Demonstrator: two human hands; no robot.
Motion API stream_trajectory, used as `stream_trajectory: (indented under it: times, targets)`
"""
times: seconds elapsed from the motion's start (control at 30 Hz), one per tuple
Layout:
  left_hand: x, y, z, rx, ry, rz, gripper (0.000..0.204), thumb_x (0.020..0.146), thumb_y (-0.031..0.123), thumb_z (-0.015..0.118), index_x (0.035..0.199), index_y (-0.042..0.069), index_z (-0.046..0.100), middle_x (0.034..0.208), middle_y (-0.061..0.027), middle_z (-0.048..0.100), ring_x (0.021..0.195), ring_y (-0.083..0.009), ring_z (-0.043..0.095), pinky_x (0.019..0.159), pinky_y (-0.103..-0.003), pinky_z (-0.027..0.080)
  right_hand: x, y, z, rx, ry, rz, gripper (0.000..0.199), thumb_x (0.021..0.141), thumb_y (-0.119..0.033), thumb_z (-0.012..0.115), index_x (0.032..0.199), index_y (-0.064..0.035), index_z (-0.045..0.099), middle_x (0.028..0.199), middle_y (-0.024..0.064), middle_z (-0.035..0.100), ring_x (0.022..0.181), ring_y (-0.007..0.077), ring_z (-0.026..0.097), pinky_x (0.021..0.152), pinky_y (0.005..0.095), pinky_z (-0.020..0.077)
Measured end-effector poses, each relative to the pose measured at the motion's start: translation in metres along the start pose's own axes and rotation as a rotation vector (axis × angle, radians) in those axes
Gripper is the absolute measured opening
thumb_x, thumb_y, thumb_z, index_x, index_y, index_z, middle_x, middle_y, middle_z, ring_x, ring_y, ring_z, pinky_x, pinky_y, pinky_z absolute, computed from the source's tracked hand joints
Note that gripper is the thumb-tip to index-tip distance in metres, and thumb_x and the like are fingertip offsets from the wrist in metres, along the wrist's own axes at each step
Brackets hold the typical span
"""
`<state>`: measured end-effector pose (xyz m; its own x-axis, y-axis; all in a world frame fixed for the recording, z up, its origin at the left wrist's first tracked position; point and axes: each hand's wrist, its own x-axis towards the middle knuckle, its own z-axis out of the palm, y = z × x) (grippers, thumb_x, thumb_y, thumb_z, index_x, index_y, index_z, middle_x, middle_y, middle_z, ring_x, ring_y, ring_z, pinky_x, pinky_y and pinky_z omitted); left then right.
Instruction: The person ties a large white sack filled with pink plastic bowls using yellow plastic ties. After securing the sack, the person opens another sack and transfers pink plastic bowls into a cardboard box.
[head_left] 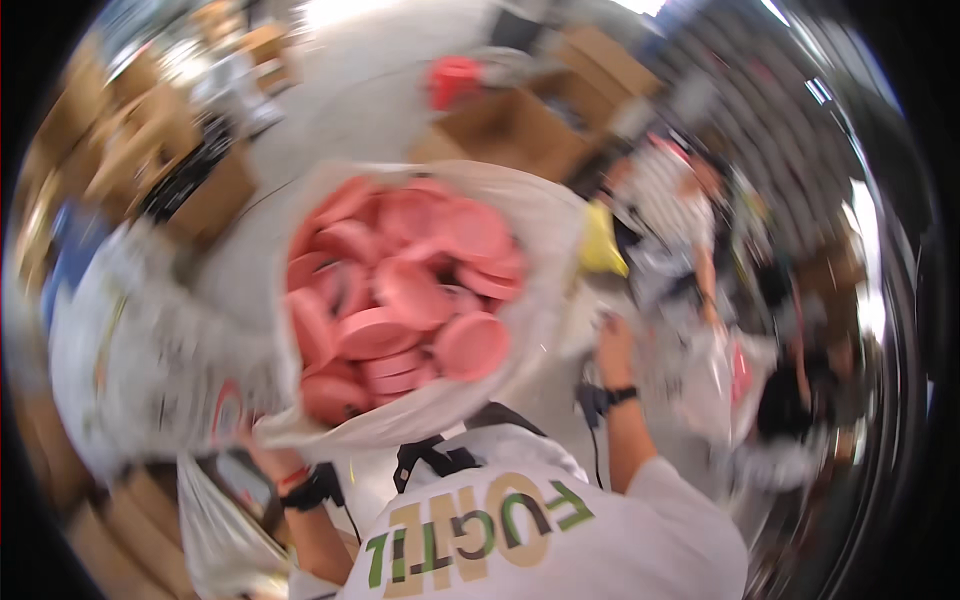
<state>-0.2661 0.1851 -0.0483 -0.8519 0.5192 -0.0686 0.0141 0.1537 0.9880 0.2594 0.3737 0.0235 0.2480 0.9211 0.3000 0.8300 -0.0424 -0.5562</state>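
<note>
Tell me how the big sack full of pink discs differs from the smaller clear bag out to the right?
The white sack is large, gaping open and heaped with pink discs; the clear bag is much smaller and seems to hold only a few pink pieces. The sack is opaque woven white, the bag see-through. The sack sits centre, with the left hand at its lower edge; the bag lies beyond the right hand. Both hold pink items; blur hides more.

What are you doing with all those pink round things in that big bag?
A person holds a big white bag open. It is full of pink round lids. The left hand grips the bag's lower edge, and the right hand is up at its right side. Cardboard boxes stand on the floor around. The picture is blurry, so finer details are unclear.
</note>
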Motion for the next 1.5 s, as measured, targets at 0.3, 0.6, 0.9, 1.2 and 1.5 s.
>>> stream_trajectory:
  times: [0.3, 0.6, 0.9, 1.2, 1.5]
  targets:
    - [-0.029, -0.231, -0.046, -0.146, -0.671, -1.035, 0.025, 0.089, 0.031, 0.045, 0.068, 0.019, 0.042, 0.059, 0.0028, 0.037, 0.049, -0.0120, 0.038, 0.044, -0.027, 0.029, -0.045, 0.047, -0.037, 0.083, -0.163, 0.427, 0.018, 0.086, -0.015, 0.053, 0.094, -0.0007, 0.062, 0.078, 0.0205, 0.063, 0.074, 0.0373, 0.061, 0.067, 0.0420, 0.0476]
    - [-0.172, -0.158, 0.098, 0.304, -0.736, -0.580, 0.018, 0.087, 0.021, 0.052, 0.080, 0.004, 0.054, 0.064, -0.0034, 0.054, 0.047, -0.0114, 0.050, 0.039, -0.024, 0.037, -0.040, 0.196, -0.068, 0.104, -0.186, 0.399, 0.020, 0.083, -0.016, 0.053, 0.091, -0.0009, 0.062, 0.079, 0.0220, 0.062, 0.075, 0.0407, 0.060, 0.069, 0.0460, 0.0472]
    - [-0.329, -0.084, 0.255, 0.850, -1.129, 0.109, 0.025, 0.089, 0.027, 0.054, 0.092, 0.003, 0.059, 0.076, -0.0119, 0.064, 0.060, -0.0174, 0.062, 0.060, -0.032, 0.049, -0.002, 0.306, -0.156, 1.025, -0.460, 0.855, 0.022, 0.091, -0.012, 0.050, 0.105, 0.0027, 0.058, 0.074, 0.0050, 0.060, 0.050, 0.0115, 0.051, 0.047, 0.0255, 0.0406]
    - [-0.364, -0.018, 0.282, 1.041, -1.152, 0.105, 0.029, 0.087, 0.030, 0.056, 0.093, 0.001, 0.058, 0.083, -0.0189, 0.064, 0.079, -0.0347, 0.061, 0.071, -0.040, 0.048, 0.098, 0.167, -0.298, 1.446, -0.918, -0.121, 0.018, 0.086, 0.001, 0.055, 0.103, 0.0046, 0.060, 0.085, 0.0084, 0.063, 0.070, 0.0098, 0.062, 0.055, 0.0206, 0.0436]
    - [-0.334, -0.023, 0.247, 1.044, -1.019, 0.109, 0.029, 0.086, 0.030, 0.054, 0.093, 0.002, 0.061, 0.090, -0.0195, 0.064, 0.086, -0.0363, 0.060, 0.078, -0.042, 0.047, 0.098, 0.094, -0.267, 1.362, -0.897, -0.034, 0.017, 0.087, -0.005, 0.057, 0.103, 0.0010, 0.060, 0.076, 0.0008, 0.059, 0.061, 0.0063, 0.051, 0.054, 0.0208, 0.0398]
